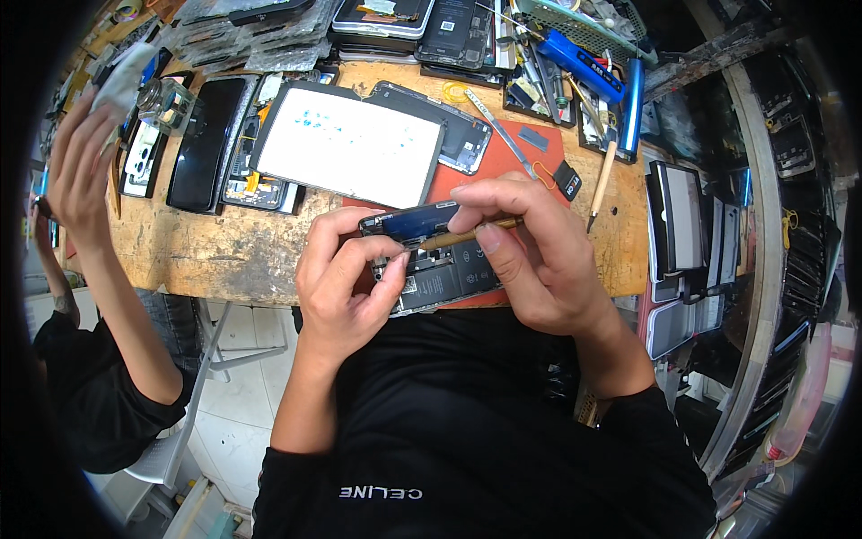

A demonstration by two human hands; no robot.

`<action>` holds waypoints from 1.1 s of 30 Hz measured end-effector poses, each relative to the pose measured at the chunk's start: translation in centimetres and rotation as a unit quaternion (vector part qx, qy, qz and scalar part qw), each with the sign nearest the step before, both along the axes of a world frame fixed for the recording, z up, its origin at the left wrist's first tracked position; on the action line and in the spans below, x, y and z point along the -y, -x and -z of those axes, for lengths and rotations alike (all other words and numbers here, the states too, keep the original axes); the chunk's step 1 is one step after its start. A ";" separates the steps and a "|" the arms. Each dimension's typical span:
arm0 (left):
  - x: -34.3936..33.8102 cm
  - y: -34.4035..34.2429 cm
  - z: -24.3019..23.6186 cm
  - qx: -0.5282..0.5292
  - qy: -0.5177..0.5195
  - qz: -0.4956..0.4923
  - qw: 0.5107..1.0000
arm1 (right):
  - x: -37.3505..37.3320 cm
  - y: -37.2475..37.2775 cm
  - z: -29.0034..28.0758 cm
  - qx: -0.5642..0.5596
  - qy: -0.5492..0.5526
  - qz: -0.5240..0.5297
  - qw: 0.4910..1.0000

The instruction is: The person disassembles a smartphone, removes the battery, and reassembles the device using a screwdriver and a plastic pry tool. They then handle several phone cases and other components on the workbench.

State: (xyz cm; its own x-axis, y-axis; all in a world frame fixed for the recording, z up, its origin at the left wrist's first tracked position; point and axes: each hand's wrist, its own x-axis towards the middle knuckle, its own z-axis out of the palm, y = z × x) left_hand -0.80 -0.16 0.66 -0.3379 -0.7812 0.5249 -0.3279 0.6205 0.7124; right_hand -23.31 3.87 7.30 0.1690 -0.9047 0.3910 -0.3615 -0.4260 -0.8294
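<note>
An opened smartphone (435,287), its black battery and inner parts bare, is held over the table's near edge. Around its left end my left hand (346,287) is closed, thumb and forefinger meeting over the inner parts. Whether something small is pinched there cannot be made out. My right hand (543,256) grips a slim brown-handled tool (458,237), whose narrow end points left to the fingertips of my left hand. The right thumb rests over the battery end of the phone.
A white sheet with blue marks (350,144) lies on phone parts beyond my hands, beside a red mat (503,166). Tweezers (498,121) and a wooden-handled tool (603,180) lie right. A dark phone (208,144) lies left. Another person's raised hand (83,171) is at far left.
</note>
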 end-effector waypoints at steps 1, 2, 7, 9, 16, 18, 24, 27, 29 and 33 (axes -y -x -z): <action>0.0 0.0 0.0 0.001 0.003 0.000 1.000 | 0.0 0.0 0.0 -0.004 0.004 -0.001 1.000; 0.0 0.0 0.0 0.003 0.006 0.000 1.000 | 0.0 0.0 -0.1 -0.008 0.007 -0.002 1.000; 0.1 0.0 0.0 0.003 0.013 0.000 1.000 | 0.1 -0.1 -0.1 -0.020 0.014 -0.008 1.000; 0.2 0.0 0.0 0.003 0.018 0.002 1.000 | 0.2 -0.2 -0.1 -0.020 0.023 -0.005 1.000; 0.0 -0.7 1.3 -0.091 0.007 0.016 0.996 | -0.2 -0.6 -0.8 -0.074 0.047 0.007 0.996; -0.2 -0.6 2.0 -0.115 -0.010 0.000 0.993 | -0.1 -1.0 -0.7 -0.102 0.052 -0.005 0.993; -0.4 -0.7 2.6 -0.123 -0.016 -0.014 0.992 | 0.4 -1.9 0.4 -0.130 0.091 -0.023 0.987; -0.4 -0.8 2.5 -0.118 -0.002 -0.009 0.993 | 0.4 -2.0 0.6 -0.135 0.083 -0.030 0.987; -0.4 -0.8 2.4 -0.118 0.002 -0.008 0.993 | 0.5 -2.1 0.6 -0.136 0.074 -0.036 0.987; -0.7 -0.7 2.4 -0.134 -0.003 -0.010 0.991 | 0.8 -2.4 0.3 -0.159 0.087 -0.051 0.982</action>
